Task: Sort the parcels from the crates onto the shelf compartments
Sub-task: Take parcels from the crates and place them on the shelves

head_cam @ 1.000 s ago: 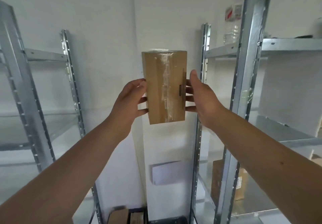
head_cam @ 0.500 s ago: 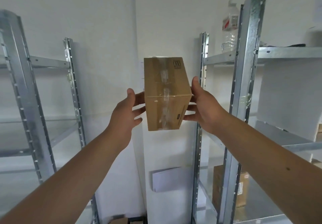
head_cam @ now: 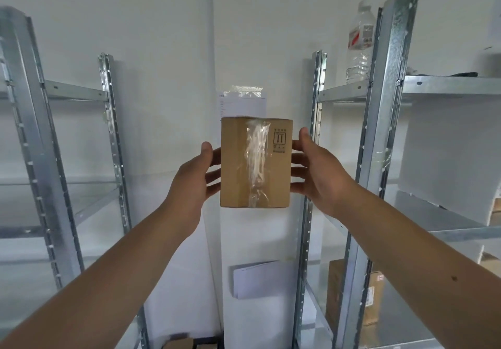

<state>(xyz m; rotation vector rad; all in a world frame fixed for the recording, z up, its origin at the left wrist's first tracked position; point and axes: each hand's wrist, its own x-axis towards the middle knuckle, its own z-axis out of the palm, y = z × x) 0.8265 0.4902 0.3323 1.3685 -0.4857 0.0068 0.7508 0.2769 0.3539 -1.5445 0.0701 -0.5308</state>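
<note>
We see a matt brown cardboard parcel (head_cam: 256, 163) sealed with glossy, wrinkled clear tape (head_cam: 256, 164). The shelf uprights (head_cam: 385, 131) look like galvanized metal. The bottle (head_cam: 359, 42) seems clear plastic.

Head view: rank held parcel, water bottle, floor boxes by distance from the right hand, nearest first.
1. held parcel: touching the right hand, on its left side.
2. water bottle: high up, to the right.
3. floor boxes: far below, bottom left.

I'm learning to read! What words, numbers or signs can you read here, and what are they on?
Held cardboard box: a boxed sign like two upright arrows; the print round it is too small to read.
Paper on the wall: tiny lines, unreadable.
Water bottle label: blurred.
Box on the lower right shelf: label unreadable.
No words can be quoted.
</note>
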